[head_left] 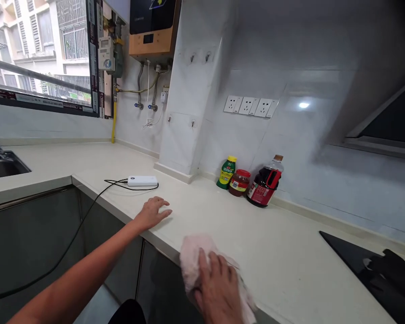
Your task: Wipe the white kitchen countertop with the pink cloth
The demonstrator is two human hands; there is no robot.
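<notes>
My right hand (219,288) presses a pale pink cloth (197,252) against the front edge of the white countertop (276,252). Part of the cloth hangs over that edge, and its fingers lie on top of it with the thumb tucked at the side. Further left, my left hand (153,212) hovers at or rests on the counter near its front edge; contact is hard to make out. Thumb and fingers there are apart, with nothing held. Just beyond it lies a white power bank (142,181) with a black cable (97,198) plugged in.
Against the wall stand a green bottle with yellow cap (227,173), a red-lidded jar (239,182) and a large dark sauce bottle (263,184). A black cooktop (361,265) is at right, a sink (10,166) at far left. The cable drops over the counter edge.
</notes>
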